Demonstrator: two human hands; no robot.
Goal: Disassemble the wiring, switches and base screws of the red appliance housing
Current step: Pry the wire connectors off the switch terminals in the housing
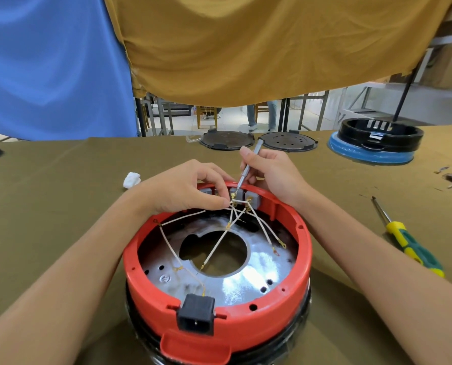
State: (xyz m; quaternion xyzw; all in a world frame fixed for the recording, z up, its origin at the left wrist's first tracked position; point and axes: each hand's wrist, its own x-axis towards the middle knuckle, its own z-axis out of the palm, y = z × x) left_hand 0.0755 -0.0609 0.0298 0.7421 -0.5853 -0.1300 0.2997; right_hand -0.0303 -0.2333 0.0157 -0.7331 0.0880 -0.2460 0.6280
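Red housing (293, 262) sits upside down at bench (61, 193) centre, near edge. Left hand (190, 188) pinches white wires (235, 206) at the grey switches (251, 200), at 12 o'clock on the rim. Right hand (274, 175) grips a thin silver screwdriver (248, 164), tip on the middle switch. Yellow-green screwdriver (406, 241) lies at 3 o'clock; black socket (195, 314) at 6.
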